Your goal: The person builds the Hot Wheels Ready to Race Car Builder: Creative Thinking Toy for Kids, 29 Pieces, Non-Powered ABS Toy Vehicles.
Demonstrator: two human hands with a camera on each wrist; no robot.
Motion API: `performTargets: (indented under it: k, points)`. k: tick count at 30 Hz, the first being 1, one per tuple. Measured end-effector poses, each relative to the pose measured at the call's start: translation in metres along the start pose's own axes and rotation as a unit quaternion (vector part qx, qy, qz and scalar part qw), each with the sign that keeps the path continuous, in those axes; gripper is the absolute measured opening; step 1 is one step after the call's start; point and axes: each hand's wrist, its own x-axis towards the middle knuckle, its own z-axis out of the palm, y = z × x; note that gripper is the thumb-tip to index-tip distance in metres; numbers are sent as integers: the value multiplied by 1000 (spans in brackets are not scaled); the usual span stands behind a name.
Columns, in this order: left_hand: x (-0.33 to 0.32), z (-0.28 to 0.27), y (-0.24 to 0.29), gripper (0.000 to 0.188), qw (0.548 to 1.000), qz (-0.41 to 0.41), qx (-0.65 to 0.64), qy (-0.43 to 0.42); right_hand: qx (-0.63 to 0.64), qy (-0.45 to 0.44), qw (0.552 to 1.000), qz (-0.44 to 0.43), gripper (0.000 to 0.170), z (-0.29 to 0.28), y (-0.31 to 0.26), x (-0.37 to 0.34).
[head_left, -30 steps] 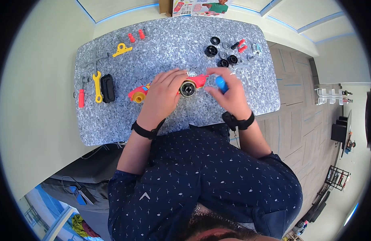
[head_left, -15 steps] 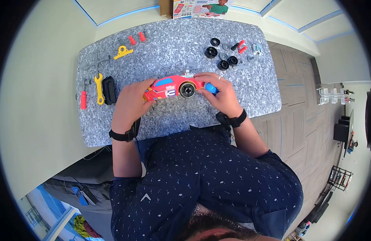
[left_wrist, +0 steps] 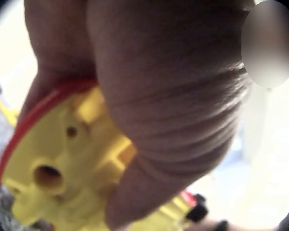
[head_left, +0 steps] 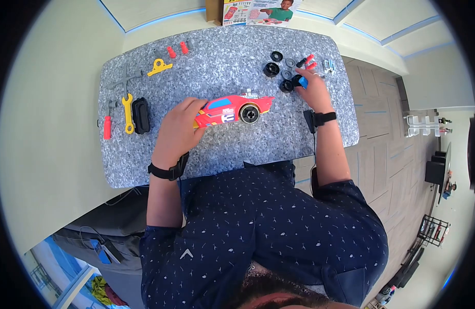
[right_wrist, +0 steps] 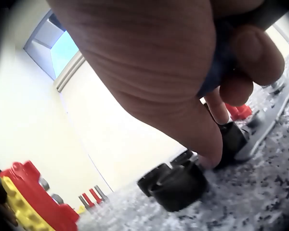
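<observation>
In the middle of the tabletop, holding the toy car by its nine o'clock end in the left grip. Should handle light and stiff, probably slick on the smooth red shell; best taken across the flanks, clear of the silver engine at one o'clock. At two o'clock, curling the right grip round a blue tool, touching, perhaps pinching, a half-hidden black wheel.

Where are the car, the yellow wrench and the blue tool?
Car [head_left: 233, 109]: head view, on its side panel.
Yellow wrench [head_left: 128, 114]: head view, middle of its shaft.
Blue tool [head_left: 303, 82]: head view, on its visible blue part.
</observation>
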Motion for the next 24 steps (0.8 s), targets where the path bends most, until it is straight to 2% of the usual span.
performTargets:
  k: [3, 7, 8, 11, 13, 15, 19, 24]
  points:
    - [-1, 1, -1, 60, 999, 14, -44, 13, -17, -9, 999, 32, 65, -2, -2, 5]
    - [-2, 9, -12, 55, 993, 39, -107, 44, 103, 81, 990, -47, 62, -32, -40, 1]
    - [-2, 14, -15, 54, 990, 50, -119, 55, 145, 101, 983, -59, 54, -39, -58, -4]
    - [3, 31, -12, 49, 984, 46, -151, 79, 375, 66, 923, -46, 51, -51, -127, -34]
    - [4, 43, -6, 49, 978, 37, -181, 91, 483, 41, 868, -106, 50, -44, -160, -52]
    - [4, 54, -3, 49, 974, 36, -202, 100, 352, 26, 914, -200, 47, -47, -193, -59]
    - [4, 70, -3, 53, 968, 55, -214, 121, 467, -45, 866, -174, 43, 0, -211, -79]
    - [3, 72, 1, 59, 964, 67, -223, 128, 397, -43, 896, -193, 38, 32, -210, -81]
